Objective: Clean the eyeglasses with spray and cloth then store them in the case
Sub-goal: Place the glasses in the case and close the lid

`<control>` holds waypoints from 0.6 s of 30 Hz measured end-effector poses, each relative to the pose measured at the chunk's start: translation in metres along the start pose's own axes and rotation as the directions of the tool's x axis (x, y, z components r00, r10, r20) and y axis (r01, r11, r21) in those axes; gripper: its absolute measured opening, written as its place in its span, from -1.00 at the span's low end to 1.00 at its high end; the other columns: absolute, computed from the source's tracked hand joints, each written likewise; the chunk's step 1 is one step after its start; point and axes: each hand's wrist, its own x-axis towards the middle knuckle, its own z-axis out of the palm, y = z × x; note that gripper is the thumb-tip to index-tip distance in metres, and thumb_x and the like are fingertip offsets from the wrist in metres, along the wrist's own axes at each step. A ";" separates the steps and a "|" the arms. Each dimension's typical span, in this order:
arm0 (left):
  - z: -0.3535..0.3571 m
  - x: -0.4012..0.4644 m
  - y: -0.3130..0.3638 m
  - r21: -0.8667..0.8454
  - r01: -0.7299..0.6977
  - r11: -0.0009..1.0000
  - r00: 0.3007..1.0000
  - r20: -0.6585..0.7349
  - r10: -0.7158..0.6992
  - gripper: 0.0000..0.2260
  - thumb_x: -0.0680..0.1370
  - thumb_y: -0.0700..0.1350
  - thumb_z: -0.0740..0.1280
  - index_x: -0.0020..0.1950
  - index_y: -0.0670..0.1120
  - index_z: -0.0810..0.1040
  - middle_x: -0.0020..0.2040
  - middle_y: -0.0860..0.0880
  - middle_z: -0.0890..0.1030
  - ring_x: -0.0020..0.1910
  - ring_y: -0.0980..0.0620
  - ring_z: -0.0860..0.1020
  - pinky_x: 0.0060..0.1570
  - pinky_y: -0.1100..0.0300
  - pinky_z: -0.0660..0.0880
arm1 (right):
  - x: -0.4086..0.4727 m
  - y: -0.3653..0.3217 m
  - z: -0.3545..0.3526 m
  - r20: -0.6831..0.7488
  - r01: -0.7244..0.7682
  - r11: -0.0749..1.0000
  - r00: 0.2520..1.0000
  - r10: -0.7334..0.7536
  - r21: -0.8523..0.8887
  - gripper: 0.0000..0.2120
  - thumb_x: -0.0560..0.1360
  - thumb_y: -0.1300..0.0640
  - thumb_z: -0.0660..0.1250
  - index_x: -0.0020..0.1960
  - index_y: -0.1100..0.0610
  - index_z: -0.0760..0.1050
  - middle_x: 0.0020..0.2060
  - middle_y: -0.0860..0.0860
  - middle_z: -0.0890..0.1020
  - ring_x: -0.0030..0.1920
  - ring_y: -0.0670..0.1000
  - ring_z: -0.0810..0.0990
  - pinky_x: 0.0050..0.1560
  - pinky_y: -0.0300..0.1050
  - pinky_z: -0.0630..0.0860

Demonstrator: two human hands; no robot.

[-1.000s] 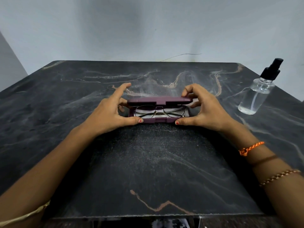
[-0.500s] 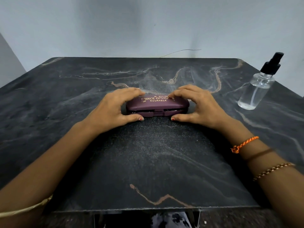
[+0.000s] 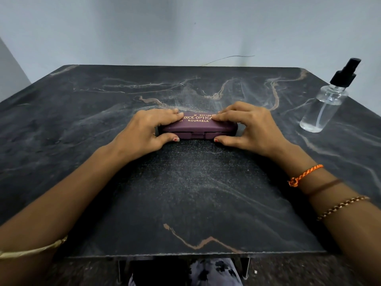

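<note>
A maroon eyeglass case (image 3: 198,129) with gold lettering lies closed in the middle of the dark marble table (image 3: 185,199). My left hand (image 3: 147,132) holds its left end, fingers laid over the lid and thumb against the front edge. At the right end, my right hand (image 3: 248,129) grips it the same way. The eyeglasses are hidden inside the case. No cloth is in view.
A clear spray bottle (image 3: 323,106) with a black pump stands upright at the table's right edge, well apart from my right hand. A pale wall rises just behind the table. The near table edge runs below my forearms.
The case lid, open a second ago with the eyeglasses showing inside, has come down and is closed. My fingers have moved from its rear edge onto the top of the lid.
</note>
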 end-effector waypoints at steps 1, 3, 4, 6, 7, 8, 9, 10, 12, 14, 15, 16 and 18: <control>0.000 0.000 0.000 0.009 -0.005 1.000 1.000 0.000 0.005 -0.53 0.29 -0.33 0.50 0.15 -0.37 0.48 0.14 -0.35 0.53 0.19 -0.19 0.45 0.23 -0.07 0.34 | 0.000 0.000 0.000 -0.004 0.010 1.000 1.000 -0.010 -0.011 -0.60 0.29 0.09 0.51 0.09 0.18 0.59 -0.04 0.16 0.64 -0.05 0.14 0.63 -0.10 0.14 0.57; 0.000 0.001 -0.001 0.027 -0.019 0.999 1.000 0.001 0.019 -0.54 0.28 -0.34 0.50 0.13 -0.39 0.49 0.12 -0.37 0.53 0.17 -0.24 0.47 0.23 -0.09 0.34 | 0.000 -0.001 0.000 -0.012 0.030 0.999 0.999 -0.030 -0.033 -0.61 0.28 0.10 0.51 0.08 0.18 0.60 -0.05 0.16 0.65 -0.06 0.15 0.64 -0.12 0.14 0.58; 0.001 0.001 -0.001 0.033 -0.028 0.999 1.000 0.001 0.028 -0.55 0.28 -0.35 0.50 0.12 -0.39 0.49 0.11 -0.37 0.53 0.16 -0.25 0.48 0.23 -0.09 0.33 | 0.000 -0.001 0.001 -0.016 0.039 0.998 0.999 -0.040 -0.042 -0.61 0.28 0.10 0.51 0.07 0.18 0.60 -0.06 0.16 0.66 -0.07 0.15 0.64 -0.13 0.13 0.58; 0.002 0.001 -0.001 0.046 -0.043 0.998 0.999 0.001 0.043 -0.56 0.28 -0.36 0.50 0.11 -0.40 0.49 0.10 -0.38 0.53 0.15 -0.27 0.48 0.22 -0.10 0.32 | 0.000 -0.002 0.001 -0.023 0.052 0.997 0.998 -0.054 -0.060 -0.62 0.28 0.10 0.51 0.06 0.19 0.60 -0.08 0.16 0.66 -0.08 0.15 0.65 -0.16 0.12 0.59; 0.002 0.001 -0.001 0.054 -0.050 0.997 0.999 0.001 0.050 -0.56 0.28 -0.37 0.49 0.11 -0.41 0.49 0.10 -0.39 0.53 0.14 -0.29 0.49 0.22 -0.11 0.32 | -0.001 -0.002 0.001 -0.028 0.058 0.996 0.998 -0.060 -0.070 -0.62 0.28 0.10 0.51 0.06 0.19 0.61 -0.08 0.16 0.66 -0.09 0.14 0.65 -0.18 0.11 0.59; 0.002 0.001 -0.002 0.063 -0.056 0.996 0.998 0.001 0.056 -0.56 0.28 -0.37 0.49 0.11 -0.41 0.49 0.09 -0.40 0.53 0.14 -0.30 0.49 0.22 -0.12 0.31 | -0.001 -0.002 0.002 -0.035 0.065 0.995 0.997 -0.068 -0.081 -0.62 0.27 0.10 0.51 0.05 0.19 0.61 -0.09 0.16 0.67 -0.10 0.14 0.66 -0.20 0.10 0.60; 0.003 0.001 -0.002 0.075 -0.063 0.995 0.998 0.003 0.063 -0.57 0.28 -0.38 0.49 0.11 -0.42 0.49 0.09 -0.40 0.53 0.13 -0.32 0.49 0.22 -0.13 0.31 | -0.001 -0.002 0.002 -0.044 0.074 0.993 0.996 -0.078 -0.094 -0.63 0.27 0.10 0.51 0.05 0.19 0.61 -0.10 0.16 0.67 -0.12 0.14 0.66 -0.22 0.09 0.60; 0.004 0.001 -0.002 0.090 -0.069 0.993 0.998 0.006 0.069 -0.57 0.28 -0.37 0.49 0.11 -0.42 0.49 0.09 -0.40 0.53 0.13 -0.33 0.50 0.22 -0.14 0.31 | -0.002 -0.002 0.003 -0.054 0.085 0.990 0.994 -0.091 -0.109 -0.63 0.27 0.10 0.51 0.04 0.20 0.61 -0.10 0.16 0.67 -0.13 0.14 0.67 -0.25 0.09 0.60; 0.005 0.001 -0.003 0.126 -0.087 0.988 0.996 0.014 0.086 -0.57 0.30 -0.37 0.48 0.12 -0.41 0.49 0.10 -0.40 0.53 0.12 -0.34 0.50 0.21 -0.17 0.32 | -0.003 -0.002 0.005 -0.071 0.106 0.985 0.991 -0.116 -0.135 -0.64 0.27 0.10 0.50 0.03 0.21 0.62 -0.11 0.17 0.68 -0.15 0.15 0.68 -0.29 0.08 0.60; 0.006 0.000 -0.003 0.163 -0.105 0.981 0.994 0.026 0.102 -0.59 0.31 -0.36 0.46 0.12 -0.41 0.49 0.10 -0.40 0.53 0.12 -0.35 0.50 0.19 -0.19 0.34 | -0.004 -0.002 0.008 -0.081 0.132 0.976 0.986 -0.147 -0.172 -0.65 0.27 0.11 0.48 0.01 0.24 0.62 -0.13 0.19 0.68 -0.17 0.16 0.68 -0.33 0.09 0.60; 0.006 0.000 -0.004 0.179 -0.109 0.978 0.994 0.027 0.106 -0.60 0.32 -0.36 0.46 0.12 -0.41 0.49 0.10 -0.40 0.53 0.11 -0.36 0.51 0.19 -0.19 0.34 | -0.004 -0.002 0.009 -0.085 0.142 0.971 0.983 -0.161 -0.192 -0.66 0.27 0.12 0.48 0.00 0.25 0.62 -0.13 0.20 0.68 -0.17 0.18 0.68 -0.35 0.09 0.60; 0.006 0.000 -0.004 0.190 -0.112 0.975 0.994 0.026 0.109 -0.61 0.32 -0.36 0.45 0.12 -0.41 0.49 0.10 -0.40 0.53 0.11 -0.36 0.51 0.19 -0.19 0.34 | -0.004 -0.001 0.010 -0.089 0.148 0.967 0.982 -0.169 -0.207 -0.66 0.27 0.13 0.48 0.00 0.25 0.62 -0.14 0.20 0.68 -0.18 0.19 0.68 -0.37 0.10 0.60; 0.007 0.000 -0.004 0.203 -0.116 0.972 0.993 0.028 0.112 -0.62 0.34 -0.34 0.43 0.12 -0.41 0.49 0.10 -0.40 0.53 0.11 -0.36 0.51 0.18 -0.19 0.34 | -0.005 -0.001 0.011 -0.102 0.157 0.962 0.978 -0.183 -0.223 -0.67 0.28 0.14 0.48 -0.01 0.26 0.62 -0.14 0.20 0.68 -0.19 0.19 0.69 -0.39 0.09 0.60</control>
